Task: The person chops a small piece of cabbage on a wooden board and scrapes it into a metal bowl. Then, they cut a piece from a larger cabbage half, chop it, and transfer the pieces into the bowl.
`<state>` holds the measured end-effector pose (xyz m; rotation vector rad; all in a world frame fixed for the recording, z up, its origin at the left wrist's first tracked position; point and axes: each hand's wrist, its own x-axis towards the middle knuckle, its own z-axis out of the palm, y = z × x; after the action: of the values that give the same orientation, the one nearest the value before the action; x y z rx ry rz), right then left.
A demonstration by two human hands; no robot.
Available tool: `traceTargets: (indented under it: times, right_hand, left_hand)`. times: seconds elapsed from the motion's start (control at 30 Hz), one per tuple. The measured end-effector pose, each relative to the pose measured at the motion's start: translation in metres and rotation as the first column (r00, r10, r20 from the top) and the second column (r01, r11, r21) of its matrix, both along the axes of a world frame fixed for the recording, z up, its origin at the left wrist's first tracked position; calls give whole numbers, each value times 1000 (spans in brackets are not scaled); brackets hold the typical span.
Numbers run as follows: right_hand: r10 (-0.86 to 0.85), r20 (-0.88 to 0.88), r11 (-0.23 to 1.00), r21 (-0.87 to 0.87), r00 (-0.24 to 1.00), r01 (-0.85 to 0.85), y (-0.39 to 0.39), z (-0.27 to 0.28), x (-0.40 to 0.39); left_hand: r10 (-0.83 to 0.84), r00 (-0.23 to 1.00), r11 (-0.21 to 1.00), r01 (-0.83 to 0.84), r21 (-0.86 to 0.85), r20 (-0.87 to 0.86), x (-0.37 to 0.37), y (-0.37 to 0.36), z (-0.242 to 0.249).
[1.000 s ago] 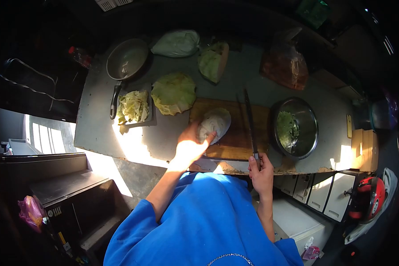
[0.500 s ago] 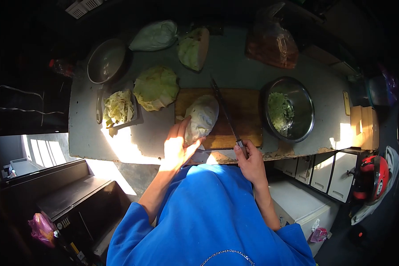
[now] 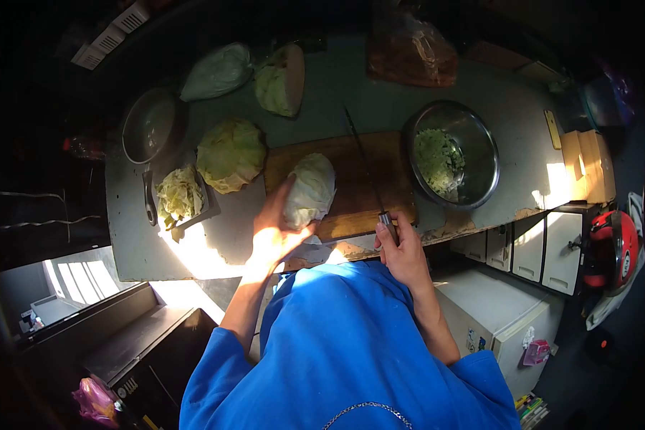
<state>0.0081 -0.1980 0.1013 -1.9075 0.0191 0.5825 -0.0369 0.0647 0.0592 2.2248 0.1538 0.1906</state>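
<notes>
A pale cabbage piece [image 3: 312,186] rests on the left part of a wooden cutting board [image 3: 387,172]. My left hand [image 3: 274,231] grips it from the left and near side, with the thumb along its lower edge. My right hand [image 3: 403,247] is closed round the handle of a long knife [image 3: 365,161]. The blade points away from me over the board, to the right of the cabbage and apart from it. Right of the board stands a steel bowl [image 3: 489,179] with chopped cabbage [image 3: 438,159] inside.
Left of the board lie a large cabbage piece [image 3: 231,154] and a tray of leaf scraps [image 3: 179,193]. Further back are an empty bowl [image 3: 149,125], a plastic bag [image 3: 217,70], a cut cabbage half [image 3: 279,79] and a bag of reddish contents [image 3: 412,54]. A cardboard box [image 3: 588,166] stands far right.
The camera view has shifted, moving the table's contents left. My left hand has turned the cabbage slightly, showing a smoother, greener side. The knife stays in my right hand.
</notes>
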Motion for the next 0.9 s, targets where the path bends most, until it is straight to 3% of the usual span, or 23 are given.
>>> traceTargets:
  times: [0.03, 0.07, 0.1, 0.17, 0.23, 0.27, 0.33, 0.37, 0.43, 0.47, 0.57, 0.6, 0.67, 0.7, 0.77, 0.83, 0.9]
  right_hand:
    - [7, 45, 1000, -9, 999, -6, -1, -3, 0]
    - [-1, 43, 1000, -2, 999, 1, -2, -6, 0]
    - [-3, 58, 1000, -9, 998, 4, -2, -8, 0]
    - [0, 75, 1000, -4, 997, 1, -2, -10, 1]
    - [6, 76, 1000, -27, 997, -4, -1, -6, 0]
    - [-13, 84, 1000, -18, 996, 15, 1, -2, 0]
    - [-1, 96, 1000, -30, 995, 4, 1, 3, 1]
    - [10, 107, 999, -51, 994, -5, 0, 5, 2]
    - [19, 110, 998, -56, 994, -13, -1, 8, 4]
    - [34, 110, 998, -59, 993, -27, -2, 10, 4]
    - [25, 140, 999, -37, 990, -20, -2, 9, 3]
    - [28, 142, 999, -39, 989, -23, -2, 7, 3]
    - [23, 150, 999, -29, 988, -19, -1, 5, 2]
    - [27, 151, 999, -29, 988, -23, 0, 6, 3]
    - [41, 146, 998, -43, 988, -35, -1, 10, 2]
    - [26, 132, 999, -25, 991, -23, -2, 6, 0]
    - [9, 118, 1000, -7, 993, -8, -4, 4, -2]
  left_hand:
    - [-10, 1000, 1000, 10, 4, -2, 1, 8, 0]
    - [10, 999, 952, -23, -304, -44, 2, 17, 0]
    - [20, 995, 812, -71, -579, -93, 4, 23, 1]
    - [14, 994, 756, -80, -649, -105, 6, 33, 6]
    - [37, 997, 504, -79, -860, -70, 3, 46, -17]
    - [40, 997, 511, -78, -856, -68, -3, 49, -25]
    - [54, 976, 267, -216, -939, -209, -13, 46, -30]
    - [48, 977, 267, -213, -940, -207, -12, 47, -33]
    - [77, 994, 525, -110, -844, -81, -4, 44, -29]
    - [71, 994, 522, -105, -847, -80, -1, 44, -26]
    - [-65, 996, 869, 25, -494, -64, 17, 39, 13]
    - [-62, 996, 868, 23, -496, -62, 22, 40, 7]
    - [-151, 988, 987, 149, -62, -34, 27, 41, -11]
    - [-147, 989, 987, 145, -62, -33, 27, 35, -7]
    - [-176, 982, 930, 186, 317, -61, 25, 16, 4]
    - [-161, 986, 950, 165, 267, -37, 23, 12, 1]
    - [-57, 996, 995, 62, 80, -63, 21, 11, 3]
